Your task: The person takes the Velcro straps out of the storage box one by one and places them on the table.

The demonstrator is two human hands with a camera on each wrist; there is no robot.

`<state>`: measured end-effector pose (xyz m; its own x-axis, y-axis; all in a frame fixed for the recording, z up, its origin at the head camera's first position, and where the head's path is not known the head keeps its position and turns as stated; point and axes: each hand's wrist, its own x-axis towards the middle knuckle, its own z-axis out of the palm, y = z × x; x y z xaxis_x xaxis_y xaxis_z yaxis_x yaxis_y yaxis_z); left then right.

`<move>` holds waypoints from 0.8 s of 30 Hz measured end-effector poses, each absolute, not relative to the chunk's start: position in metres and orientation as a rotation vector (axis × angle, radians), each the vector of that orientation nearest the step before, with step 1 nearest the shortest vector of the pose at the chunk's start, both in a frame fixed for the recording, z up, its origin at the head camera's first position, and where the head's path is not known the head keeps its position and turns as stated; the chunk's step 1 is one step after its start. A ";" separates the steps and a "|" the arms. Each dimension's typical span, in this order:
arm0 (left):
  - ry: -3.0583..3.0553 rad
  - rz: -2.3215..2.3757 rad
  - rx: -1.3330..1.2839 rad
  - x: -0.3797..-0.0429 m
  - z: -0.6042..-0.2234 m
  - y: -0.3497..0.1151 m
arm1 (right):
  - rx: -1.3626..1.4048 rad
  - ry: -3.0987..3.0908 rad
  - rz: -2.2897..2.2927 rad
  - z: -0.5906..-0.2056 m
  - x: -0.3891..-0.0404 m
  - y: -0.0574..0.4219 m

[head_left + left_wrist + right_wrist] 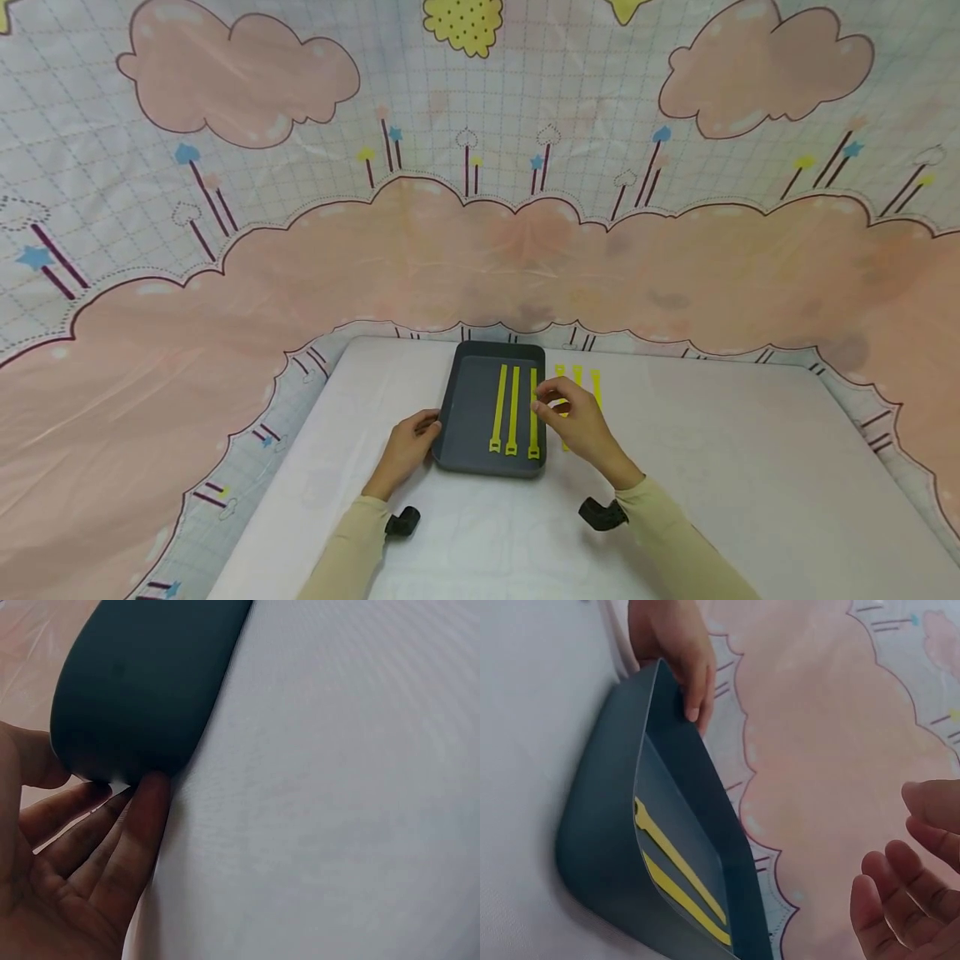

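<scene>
A dark grey rectangular tray (472,417) lies on the white table. My left hand (407,450) holds its left wall, with the thumb at the rim and the fingertips (154,791) against the outside. Inside the tray, side by side, are three flat yellow cable-tie straps (513,408) with slotted heads toward me; the right wrist view shows two straps (682,859). Over the tray's right edge, by the rightmost strap (533,437), hovers my right hand (577,421). Its fingers (885,900) are bent loosely, thumb apart, with nothing between them.
More yellow straps (597,385) lie on the table right of the tray, partly hidden behind my right hand. White table surface (750,467) extends to the right. A pink cloud-patterned cloth (637,275) rises behind the table. A black wrist mount (602,514) sits under each forearm.
</scene>
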<state>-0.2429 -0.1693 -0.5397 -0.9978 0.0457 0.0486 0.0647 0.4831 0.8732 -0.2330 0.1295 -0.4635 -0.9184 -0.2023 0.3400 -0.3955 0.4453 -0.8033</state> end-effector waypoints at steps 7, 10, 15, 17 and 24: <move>-2.683 -1.587 -0.101 -0.241 -0.540 -0.170 | 0.634 -2.543 1.370 -0.466 -0.237 0.121; -2.671 -1.582 -0.113 -0.240 -0.540 -0.169 | 0.719 -2.550 1.316 -0.467 -0.238 0.118; -2.665 -1.577 -0.127 -0.240 -0.539 -0.169 | 0.792 -2.579 1.210 -0.469 -0.240 0.116; -2.665 -1.576 -0.132 -0.241 -0.539 -0.169 | 0.793 -2.597 1.165 -0.469 -0.242 0.114; -2.667 -1.580 -0.154 -0.243 -0.540 -0.171 | 0.817 -2.659 0.998 -0.471 -0.249 0.108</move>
